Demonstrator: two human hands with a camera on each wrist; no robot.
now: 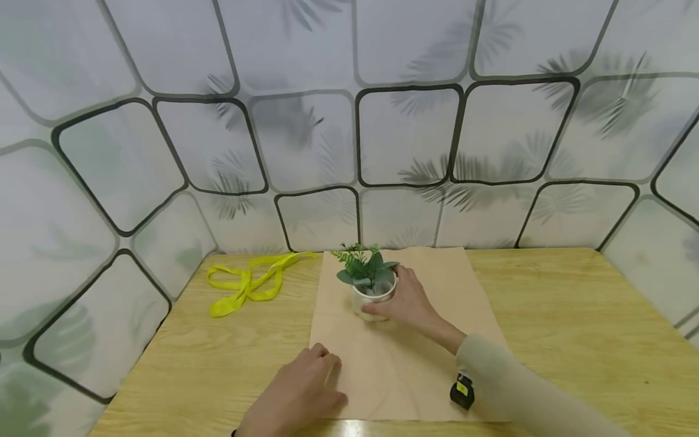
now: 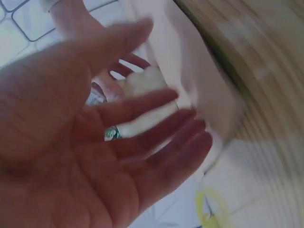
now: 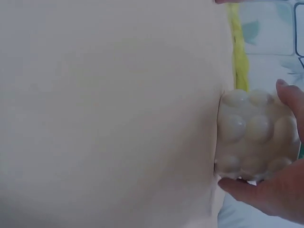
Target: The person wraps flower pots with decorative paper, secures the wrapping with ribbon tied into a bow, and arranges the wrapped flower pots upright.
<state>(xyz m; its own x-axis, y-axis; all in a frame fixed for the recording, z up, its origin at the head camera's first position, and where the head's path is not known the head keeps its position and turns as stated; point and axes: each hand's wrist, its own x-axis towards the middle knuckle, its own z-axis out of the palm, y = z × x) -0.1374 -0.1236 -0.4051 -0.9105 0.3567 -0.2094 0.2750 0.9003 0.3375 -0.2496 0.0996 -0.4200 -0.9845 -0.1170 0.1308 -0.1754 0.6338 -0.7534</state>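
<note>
A potted plant (image 1: 368,273) with green leaves and fern-like sprigs stands in a white pot (image 3: 259,128) with round bumps on its wall. My right hand (image 1: 404,300) grips this pot from the right, thumb at the front and fingers around the far side. Under it lies a sheet of light brown paper (image 1: 431,285). By the sheet's lower left edge is my left hand (image 1: 303,385), holding nothing. Its fingers (image 2: 152,114) are loosely bent and spread in the left wrist view, covering part of the pot and plant.
A looped yellow ribbon (image 1: 251,282) lies at the back left of the wooden table (image 1: 590,340). Beside the right sleeve (image 1: 508,376) shows a small black block (image 1: 462,391) with a yellow label. Patterned wall covering (image 1: 404,139) rises behind the table.
</note>
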